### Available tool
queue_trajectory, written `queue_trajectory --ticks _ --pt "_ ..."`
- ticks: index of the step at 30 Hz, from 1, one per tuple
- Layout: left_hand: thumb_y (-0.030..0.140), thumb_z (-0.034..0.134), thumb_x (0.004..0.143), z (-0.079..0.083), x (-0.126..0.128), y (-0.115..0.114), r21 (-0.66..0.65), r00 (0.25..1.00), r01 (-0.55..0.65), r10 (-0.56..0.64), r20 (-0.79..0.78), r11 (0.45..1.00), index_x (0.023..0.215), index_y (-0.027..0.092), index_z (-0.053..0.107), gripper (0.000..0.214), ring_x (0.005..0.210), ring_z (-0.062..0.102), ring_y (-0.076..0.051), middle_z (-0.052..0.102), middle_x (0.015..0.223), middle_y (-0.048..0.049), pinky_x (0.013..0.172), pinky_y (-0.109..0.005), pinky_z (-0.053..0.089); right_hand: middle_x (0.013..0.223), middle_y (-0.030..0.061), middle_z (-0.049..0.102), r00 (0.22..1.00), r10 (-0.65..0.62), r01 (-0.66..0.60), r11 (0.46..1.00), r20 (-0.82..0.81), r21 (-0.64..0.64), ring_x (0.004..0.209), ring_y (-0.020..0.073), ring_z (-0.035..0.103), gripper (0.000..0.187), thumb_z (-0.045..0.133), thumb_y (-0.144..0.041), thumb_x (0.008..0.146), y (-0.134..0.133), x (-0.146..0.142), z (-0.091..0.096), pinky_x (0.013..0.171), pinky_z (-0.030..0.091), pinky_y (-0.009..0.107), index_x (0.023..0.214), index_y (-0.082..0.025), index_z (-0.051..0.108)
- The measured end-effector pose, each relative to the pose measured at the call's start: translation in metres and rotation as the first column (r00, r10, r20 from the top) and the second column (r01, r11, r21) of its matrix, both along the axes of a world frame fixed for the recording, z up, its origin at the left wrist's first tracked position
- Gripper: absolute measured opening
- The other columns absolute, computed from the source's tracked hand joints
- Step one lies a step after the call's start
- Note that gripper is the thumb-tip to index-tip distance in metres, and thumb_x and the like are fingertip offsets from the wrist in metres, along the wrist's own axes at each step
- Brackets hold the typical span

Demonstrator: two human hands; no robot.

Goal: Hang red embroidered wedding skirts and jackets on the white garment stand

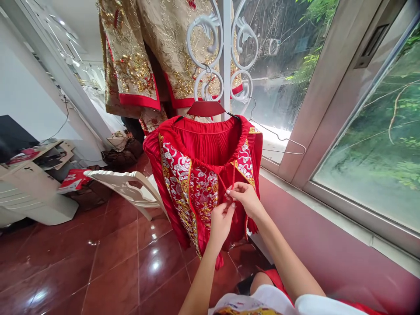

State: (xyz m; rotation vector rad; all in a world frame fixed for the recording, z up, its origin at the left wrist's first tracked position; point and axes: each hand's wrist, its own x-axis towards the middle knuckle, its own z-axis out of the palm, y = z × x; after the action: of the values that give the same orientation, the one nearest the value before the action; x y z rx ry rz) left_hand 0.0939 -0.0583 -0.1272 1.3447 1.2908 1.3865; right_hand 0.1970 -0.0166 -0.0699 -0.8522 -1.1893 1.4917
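Note:
A red pleated skirt (203,144) with gold and silver embroidered panels hangs from a red hanger (206,108) on a white ornate stand (225,57). Thin red ties (231,177) drop from its waistband. My left hand (220,221) is closed in a pinch on the lower end of the ties, in front of the skirt. My right hand (244,197) is just above it, fingers pinched on the same ties.
A gold embroidered garment (147,57) hangs above and behind the skirt. A white plastic chair (131,188) lies tipped over at the left on the glossy red tiles (98,262). A window (370,153) and pink sill wall run along the right. An empty wire hanger (282,140) hangs near the glass.

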Motion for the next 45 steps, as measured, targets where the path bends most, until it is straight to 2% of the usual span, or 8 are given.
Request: queue_trajectory --ticks 3,6,12,15,20,33,39,45 --pt "0.045 0.061 0.076 0.001 -0.009 0.004 -0.021 0.968 -0.063 0.067 0.244 0.998 0.118 0.013 0.059 0.053 0.068 0.062 -0.015 0.068 0.096 -0.0107 0.061 -0.026 0.05 0.056 -0.0013 0.06 0.995 -0.014 0.01 0.999 -0.096 -0.033 0.048 0.0076 0.049 0.028 0.08 -0.03 0.054 0.0 0.002 -0.006 0.051 0.04 0.022 0.059 -0.017 0.055" --pt "0.046 0.06 0.077 0.012 -0.018 0.007 0.04 0.932 -0.21 0.187 0.31 0.977 0.123 0.012 0.056 0.057 0.069 0.062 -0.013 0.066 0.104 -0.0128 0.066 -0.028 0.053 0.053 -0.0026 0.057 0.993 -0.059 0.057 0.998 -0.105 -0.021 0.048 0.0077 0.047 0.028 0.08 -0.031 0.053 0.001 0.001 -0.012 0.051 0.039 0.022 0.059 -0.016 0.057" --pt "0.032 0.058 0.081 0.047 -0.021 0.022 0.402 0.951 -0.261 0.305 -0.046 0.878 0.084 0.017 0.07 0.019 0.068 0.057 -0.012 0.064 0.082 -0.0053 0.064 -0.024 0.048 0.058 -0.002 0.057 0.994 -0.086 0.085 0.996 -0.064 -0.014 0.052 0.0094 0.048 0.028 0.078 -0.034 0.052 -0.005 -0.009 -0.014 0.055 0.042 0.025 0.06 -0.018 0.057" --pt "0.021 0.06 0.077 0.05 -0.015 0.034 0.383 0.924 -0.216 0.315 -0.216 0.898 0.077 0.018 0.068 0.009 0.059 0.051 -0.009 0.058 0.077 -0.0022 0.057 -0.022 0.043 0.059 -0.0025 0.056 0.993 -0.113 0.114 0.993 -0.035 0.034 0.054 0.0099 0.048 0.023 0.075 -0.03 0.055 -0.007 -0.012 -0.017 0.056 0.041 0.025 0.062 -0.018 0.056" --pt "0.009 0.058 0.069 0.034 -0.001 0.046 0.28 0.88 -0.428 0.466 -0.085 0.859 0.074 0.019 0.052 0.012 0.059 0.045 -0.009 0.047 0.07 0.0029 0.058 -0.022 0.041 0.058 -0.0037 0.052 0.994 -0.105 0.103 0.99 0.018 0.093 0.052 0.01 0.045 0.017 0.067 -0.027 0.057 -0.005 -0.01 -0.025 0.054 0.039 0.025 0.062 -0.02 0.052" --pt "0.026 0.048 0.086 0.037 -0.003 0.028 0.43 0.863 -0.332 0.454 -0.222 0.84 0.093 0.018 0.063 0.019 0.093 0.059 -0.019 0.059 0.106 -0.0116 0.079 -0.031 0.05 0.059 -0.0041 0.051 0.993 -0.104 0.095 0.984 0.058 0.148 0.054 0.0101 0.044 0.015 0.064 -0.027 0.061 -0.011 -0.007 -0.022 0.052 0.036 0.024 0.065 -0.02 0.052" --pt "0.026 0.057 0.078 0.034 -0.001 0.041 0.238 0.944 -0.321 0.288 0.162 0.917 0.087 0.017 0.054 0.013 0.085 0.067 -0.019 0.068 0.092 -0.0098 0.074 -0.032 0.054 0.06 -0.004 0.051 0.987 -0.131 0.109 0.972 0.094 0.21 0.054 0.0103 0.045 0.015 0.063 -0.027 0.063 -0.014 -0.008 -0.02 0.053 0.037 0.024 0.064 -0.021 0.049" --pt "0.028 0.076 0.059 0.034 -0.008 0.043 0.069 0.824 -0.199 0.129 0.552 0.978 0.081 0.02 0.037 0.045 0.073 0.069 -0.018 0.067 0.074 -0.0016 0.067 -0.028 0.052 0.059 -0.0045 0.05 0.991 -0.111 0.093 0.977 0.08 0.194 0.054 0.0102 0.047 0.02 0.064 -0.028 0.062 -0.015 -0.005 -0.017 0.053 0.037 0.024 0.063 -0.021 0.046"
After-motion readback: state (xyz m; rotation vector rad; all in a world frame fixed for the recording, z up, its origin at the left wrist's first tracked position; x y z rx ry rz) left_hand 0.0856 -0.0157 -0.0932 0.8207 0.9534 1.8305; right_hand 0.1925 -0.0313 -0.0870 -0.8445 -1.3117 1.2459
